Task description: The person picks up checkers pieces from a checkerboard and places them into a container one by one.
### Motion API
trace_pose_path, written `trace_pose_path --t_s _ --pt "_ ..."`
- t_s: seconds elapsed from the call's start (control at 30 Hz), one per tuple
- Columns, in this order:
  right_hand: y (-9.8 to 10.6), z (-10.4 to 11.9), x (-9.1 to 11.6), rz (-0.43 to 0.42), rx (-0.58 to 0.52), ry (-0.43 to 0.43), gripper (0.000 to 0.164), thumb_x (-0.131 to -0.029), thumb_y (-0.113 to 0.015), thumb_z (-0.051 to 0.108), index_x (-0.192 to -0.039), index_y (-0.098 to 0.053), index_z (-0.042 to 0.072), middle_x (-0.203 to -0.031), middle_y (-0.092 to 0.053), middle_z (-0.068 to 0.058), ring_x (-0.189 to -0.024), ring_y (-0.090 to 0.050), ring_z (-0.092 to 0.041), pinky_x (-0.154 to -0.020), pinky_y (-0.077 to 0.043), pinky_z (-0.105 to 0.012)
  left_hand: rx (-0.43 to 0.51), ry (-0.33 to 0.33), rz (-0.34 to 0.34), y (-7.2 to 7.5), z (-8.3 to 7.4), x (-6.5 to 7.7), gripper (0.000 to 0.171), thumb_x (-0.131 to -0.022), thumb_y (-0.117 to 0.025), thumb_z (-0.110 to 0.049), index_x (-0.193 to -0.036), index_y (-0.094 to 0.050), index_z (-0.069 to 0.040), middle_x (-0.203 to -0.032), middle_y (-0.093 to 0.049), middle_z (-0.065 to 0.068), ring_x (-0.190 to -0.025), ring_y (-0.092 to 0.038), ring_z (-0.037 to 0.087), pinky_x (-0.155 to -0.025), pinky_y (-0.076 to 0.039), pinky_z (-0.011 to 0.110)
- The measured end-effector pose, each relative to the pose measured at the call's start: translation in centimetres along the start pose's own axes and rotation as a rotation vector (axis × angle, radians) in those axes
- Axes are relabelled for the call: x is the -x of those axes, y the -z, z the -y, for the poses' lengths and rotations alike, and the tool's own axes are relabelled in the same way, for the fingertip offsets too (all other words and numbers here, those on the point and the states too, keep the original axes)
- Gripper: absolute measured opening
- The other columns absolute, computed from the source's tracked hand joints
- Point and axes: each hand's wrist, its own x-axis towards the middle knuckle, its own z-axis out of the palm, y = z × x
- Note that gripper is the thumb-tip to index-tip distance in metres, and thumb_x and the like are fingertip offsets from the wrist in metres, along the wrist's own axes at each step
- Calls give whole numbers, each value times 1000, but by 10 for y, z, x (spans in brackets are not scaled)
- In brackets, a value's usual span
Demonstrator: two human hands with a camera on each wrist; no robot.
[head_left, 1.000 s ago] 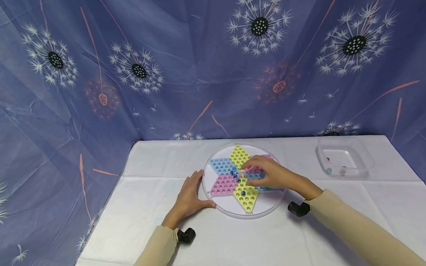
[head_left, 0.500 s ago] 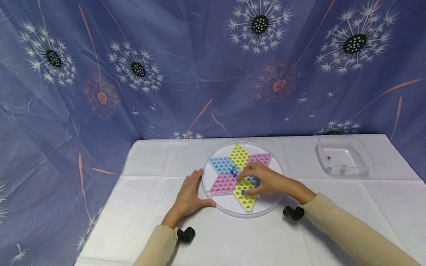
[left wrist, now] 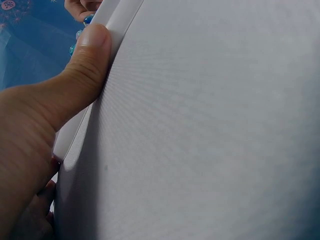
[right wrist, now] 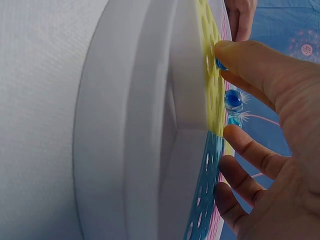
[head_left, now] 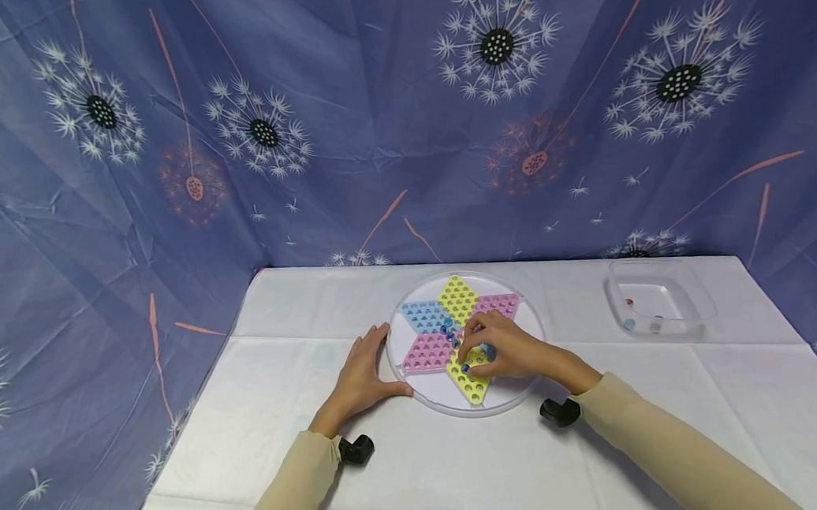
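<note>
A round white Chinese checkers board (head_left: pixel 510 390) with a yellow, pink and blue star lies on the table. My left hand (head_left: pixel 362 381) rests against its left rim, fingers spread, the thumb (left wrist: pixel 92 55) on the edge in the left wrist view. Over the near yellow point, my right hand (head_left: pixel 511 348) pinches a blue marble (right wrist: pixel 220 64) between thumb and index finger. Its other fingers touch down around the blue section. Several more blue marbles (head_left: pixel 449 333) sit near the star's centre, and one dark blue marble (right wrist: pixel 233 99) shows beyond the fingers in the right wrist view.
A clear plastic box (head_left: pixel 697 318) with a few marbles stands at the right of the white-covered table (head_left: pixel 466 472). A blue dandelion-print cloth (head_left: pixel 371 131) hangs behind the table and along its left side.
My right hand has come down and nearer over the yellow point, and its thumb and index finger have closed on the blue marble there. The left hand has stayed at the rim.
</note>
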Motion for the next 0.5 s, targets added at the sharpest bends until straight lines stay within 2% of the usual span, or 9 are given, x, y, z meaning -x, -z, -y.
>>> trace_pose_path --t_s 0.3,0.5 --pt "0 2 1 -6 -10 7 16 -83 -85 23 -97 -80 29 -114 -59 0 -105 -47 -23 -90 -41 -48 6 -40 -22 1 -1 0 127 -62 -98 -47 -161 -30 -5 -165 -33 17 -155 -23 33 -130 -12 46" --pt "0 2 0 -11 -12 12 15 -83 -85 23 -96 -80 28 -113 -59 -1 -104 -47 -23 -90 -41 -47 4 -44 -22 1 -2 1 127 -62 -98 -48 -161 -31 -5 -164 -34 17 -155 -23 33 -130 -11 45"
